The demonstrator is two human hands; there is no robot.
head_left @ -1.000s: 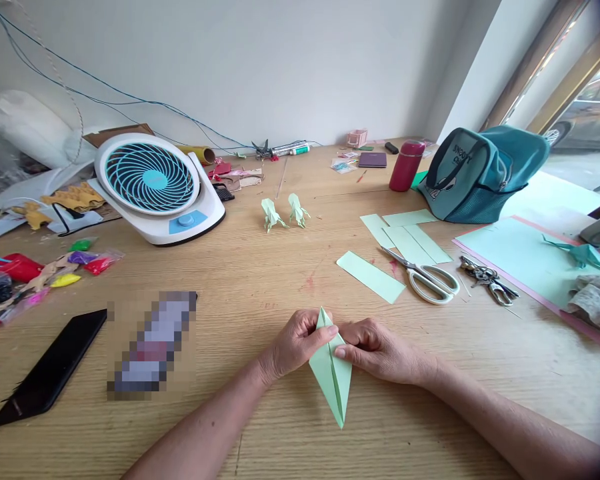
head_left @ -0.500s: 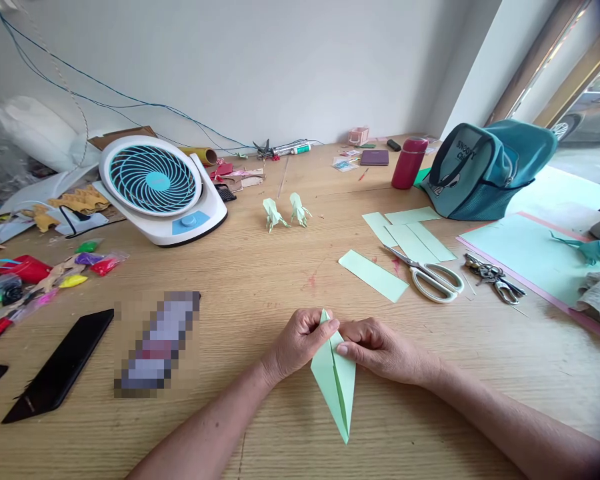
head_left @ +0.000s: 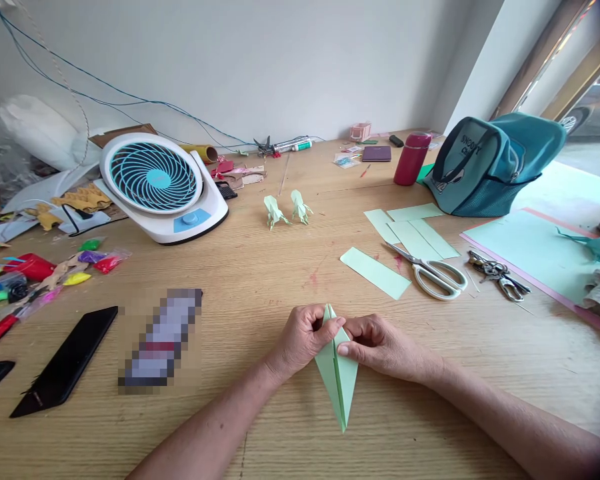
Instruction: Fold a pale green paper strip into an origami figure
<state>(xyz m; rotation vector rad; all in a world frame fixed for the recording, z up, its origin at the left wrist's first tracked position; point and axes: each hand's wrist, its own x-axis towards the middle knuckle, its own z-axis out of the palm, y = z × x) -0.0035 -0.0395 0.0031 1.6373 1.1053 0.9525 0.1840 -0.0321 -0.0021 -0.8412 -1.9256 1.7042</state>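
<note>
A pale green folded paper (head_left: pixel 341 393), shaped like a long kite with a slit down its middle, is held between both hands just above the table. My left hand (head_left: pixel 307 339) pinches its upper left part, thumb on the front and fingers behind. On the right edge, my right hand (head_left: pixel 383 348) grips it with the thumb in front and curled fingers behind. The paper's narrow point faces me. Beyond the hands lie a loose green paper strip (head_left: pixel 375 273) and white-handled scissors (head_left: pixel 437 279).
Two small folded paper figures (head_left: pixel 275 212) stand mid-table. More green strips (head_left: pixel 420 239), keys (head_left: pixel 497 273), a red flask (head_left: pixel 413 160) and a teal backpack (head_left: pixel 480 173) are at right. A fan (head_left: pixel 163 187), a black phone-like slab (head_left: pixel 67 363) and a blurred-out object (head_left: pixel 160 340) are at left.
The folded paper's lower point has shifted slightly up and left, and its top tip shows a little more above my left thumb. Both hands keep their grip. The camera view has shifted slightly.
</note>
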